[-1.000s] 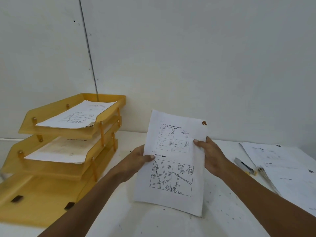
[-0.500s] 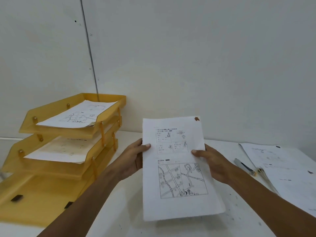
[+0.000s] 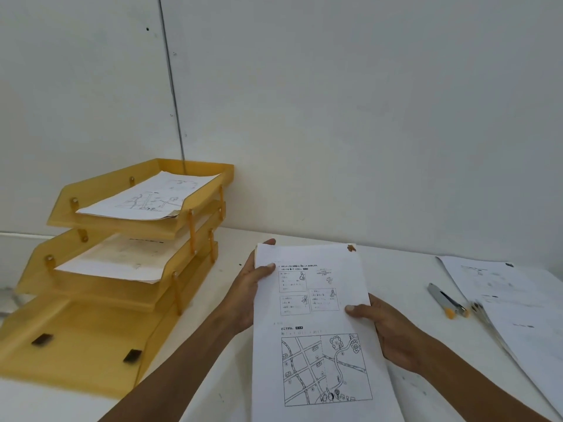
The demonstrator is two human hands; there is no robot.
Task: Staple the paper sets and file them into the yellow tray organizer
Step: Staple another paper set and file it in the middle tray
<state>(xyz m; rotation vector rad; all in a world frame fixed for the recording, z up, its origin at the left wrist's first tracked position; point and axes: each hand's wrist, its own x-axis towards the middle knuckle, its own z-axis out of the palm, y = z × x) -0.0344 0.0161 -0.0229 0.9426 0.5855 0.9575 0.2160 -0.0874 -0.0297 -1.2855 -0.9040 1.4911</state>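
Note:
I hold a paper set [image 3: 320, 330] with a printed map and text, low over the table in front of me. My left hand [image 3: 248, 287] pinches its upper left edge, thumb on top. My right hand [image 3: 387, 330] grips its right edge, thumb on the page. A brown mark sits at its top right corner. The yellow tray organizer [image 3: 76, 354] stands at the left with three tiers. Its top and middle tiers hold sheets; its bottom tier shows no paper. A stapler [image 3: 446, 300] lies on the table to the right.
A pile of loose printed sheets [image 3: 518, 303] spreads over the right side of the white table [image 3: 225, 360]. A white wall runs close behind the organizer and the table.
The paper set has come lower and nearer to me and turned straighter. My left hand slid up to its top left corner; my right hand slid down its right edge.

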